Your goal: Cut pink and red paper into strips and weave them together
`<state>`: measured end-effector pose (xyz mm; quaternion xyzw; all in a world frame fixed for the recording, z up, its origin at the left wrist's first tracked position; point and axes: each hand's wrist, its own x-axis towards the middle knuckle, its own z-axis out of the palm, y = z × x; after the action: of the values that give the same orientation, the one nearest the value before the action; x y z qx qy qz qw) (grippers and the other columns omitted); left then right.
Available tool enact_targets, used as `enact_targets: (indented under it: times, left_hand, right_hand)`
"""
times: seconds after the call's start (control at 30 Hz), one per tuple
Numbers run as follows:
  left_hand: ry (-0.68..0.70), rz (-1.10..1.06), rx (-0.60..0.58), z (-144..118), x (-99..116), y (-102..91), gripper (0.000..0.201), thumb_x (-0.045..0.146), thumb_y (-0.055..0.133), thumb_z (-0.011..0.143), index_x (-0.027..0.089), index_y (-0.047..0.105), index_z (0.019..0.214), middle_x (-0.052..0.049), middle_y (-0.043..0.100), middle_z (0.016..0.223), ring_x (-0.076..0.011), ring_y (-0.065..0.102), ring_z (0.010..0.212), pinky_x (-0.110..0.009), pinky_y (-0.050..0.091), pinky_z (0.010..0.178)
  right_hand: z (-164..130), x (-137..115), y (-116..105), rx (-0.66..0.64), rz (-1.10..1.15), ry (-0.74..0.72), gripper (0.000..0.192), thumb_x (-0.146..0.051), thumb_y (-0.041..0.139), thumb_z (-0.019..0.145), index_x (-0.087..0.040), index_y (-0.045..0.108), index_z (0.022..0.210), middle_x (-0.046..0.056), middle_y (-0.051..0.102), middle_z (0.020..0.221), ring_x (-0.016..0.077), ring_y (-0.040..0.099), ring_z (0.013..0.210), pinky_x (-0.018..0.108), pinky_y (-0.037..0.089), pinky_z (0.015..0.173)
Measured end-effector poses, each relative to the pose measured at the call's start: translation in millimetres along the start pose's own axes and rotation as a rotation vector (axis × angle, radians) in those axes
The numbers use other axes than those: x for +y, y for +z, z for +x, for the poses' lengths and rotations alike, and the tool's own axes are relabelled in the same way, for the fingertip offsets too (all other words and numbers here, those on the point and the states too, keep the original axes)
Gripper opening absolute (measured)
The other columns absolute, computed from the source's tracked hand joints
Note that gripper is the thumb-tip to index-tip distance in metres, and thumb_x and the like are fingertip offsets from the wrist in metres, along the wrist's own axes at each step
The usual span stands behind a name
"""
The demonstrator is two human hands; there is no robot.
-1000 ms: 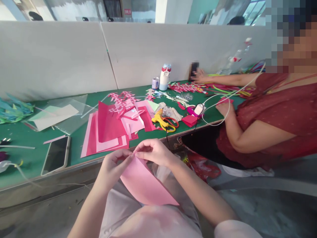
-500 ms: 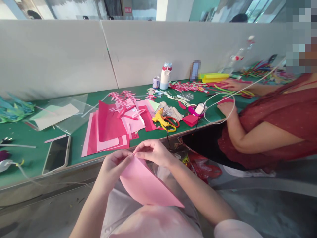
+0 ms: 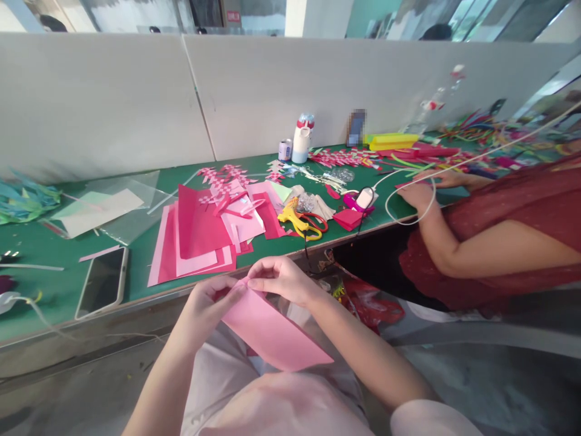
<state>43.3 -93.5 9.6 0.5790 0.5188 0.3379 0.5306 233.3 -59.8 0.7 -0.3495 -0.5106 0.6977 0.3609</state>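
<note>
Pinching pink paper (image 3: 276, 336), left grip (image 3: 209, 301), right grip (image 3: 282, 280); both closed

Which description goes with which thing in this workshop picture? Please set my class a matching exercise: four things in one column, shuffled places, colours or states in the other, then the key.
Things
1. Pink sheet, the lowest in view
2. Small can
3. Light-edged phone
4. Crinkled bundle

Descriptions
A. Lying flat near the front edge of the table
B. Pinched by the left hand and right hand
C. Blue and green, at the picture's left edge
D. Upright, beside the white bottle

Pairs: 1-B, 2-D, 3-A, 4-C
</note>
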Motion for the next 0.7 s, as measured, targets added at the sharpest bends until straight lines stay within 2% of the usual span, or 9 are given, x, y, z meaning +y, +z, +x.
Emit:
enact_targets:
  times: [0.27,0.53,0.7]
  left_hand:
    - [-0.022,-0.077,0.014,-2,-8,-5.3,0.025,0.040,0.067,0.079,0.018,0.071,0.090,-0.003,0.067,0.079,-0.0144,0.055,0.073,-0.023,0.042,0.065]
    - [-0.042,0.001,0.031,-3,2,-7.0,0.031,0.047,0.066,0.077,0.016,0.067,0.082,-0.002,0.062,0.074,-0.0127,0.051,0.068,-0.022,0.038,0.061]
    - [-0.033,0.042,-0.050,-2,3,-6.6,0.033,0.047,0.069,0.074,0.014,0.068,0.079,-0.002,0.060,0.068,-0.0135,0.051,0.063,-0.023,0.037,0.056]
  right_hand:
    - [-1,3,0,-0.050,0.103,-0.029,0.026,-0.033,0.080,0.065,-0.014,0.068,0.079,-0.001,0.065,0.074,0.0087,0.057,0.068,0.022,0.045,0.067]
    - [1,5,-4,-0.073,0.058,0.072,0.034,-0.034,0.082,0.061,-0.015,0.071,0.087,0.002,0.069,0.085,0.0119,0.061,0.079,0.026,0.046,0.077]
    - [1,9,-2,-0.049,0.023,0.028,0.030,-0.037,0.079,0.065,-0.014,0.071,0.083,0.002,0.069,0.080,0.0118,0.060,0.075,0.025,0.044,0.074]
